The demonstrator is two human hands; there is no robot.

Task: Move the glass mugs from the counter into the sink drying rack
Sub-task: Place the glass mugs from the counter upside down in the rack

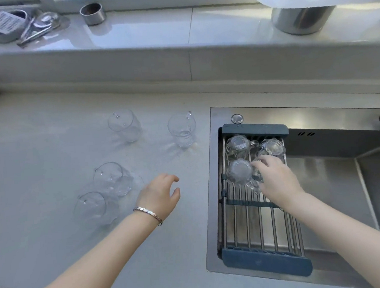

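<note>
Glass is under the right hand (275,178): its fingers curl down over a fourth mug (257,182) in the drying rack (262,219), at the centre right of the frame. This mug is mostly covered by the palm, so I cannot tell how firmly it is gripped, nor how it sits on the bars. The left hand (160,195) hovers above the counter (55,218) at the lower centre, fingers spread and gently bent, holding nothing.

Three other mugs stand upside down in the upper part of the rack: one at the upper left (238,146), one at the upper right (271,147), and one just left of the right fingers (238,172), close to the covered mug. The rack lies across the left part of the steel sink (342,179), with dark end pieces at top and bottom.

Four mugs are on the counter, all left of the sink. Two are well above the left hand: one at the upper middle (124,125), one nearer the sink (182,131). Two more are left of this hand, very near each other: the upper one (112,178) and the lower one (95,207). Their clear walls blend with the pale counter, so edges are hard to make out.
</note>
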